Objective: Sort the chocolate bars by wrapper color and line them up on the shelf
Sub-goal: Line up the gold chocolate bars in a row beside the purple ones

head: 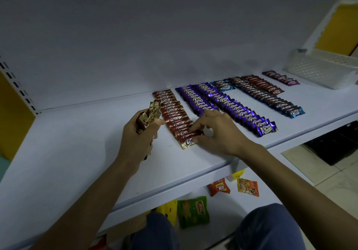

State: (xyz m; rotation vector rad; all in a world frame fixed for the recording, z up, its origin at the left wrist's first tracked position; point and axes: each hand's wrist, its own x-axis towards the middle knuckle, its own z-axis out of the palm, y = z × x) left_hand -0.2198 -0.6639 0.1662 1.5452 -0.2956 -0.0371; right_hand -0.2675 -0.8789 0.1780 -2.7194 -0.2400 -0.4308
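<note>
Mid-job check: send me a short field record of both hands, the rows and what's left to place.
left: left hand grips a bunch of red-and-gold foil-wrapped chocolate bars
right: right hand pinches one red-wrapped bar at the near end of the red row
other rows: purple rows, blue rows, short magenta row
surface: white flat shelf; white perforated plastic basket far right
left to place: the bunch in the left hand

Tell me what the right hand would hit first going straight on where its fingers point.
The red row: the right hand pinches a bar at its near end. Past that, probably the left hand, though depth is unclear.
</note>
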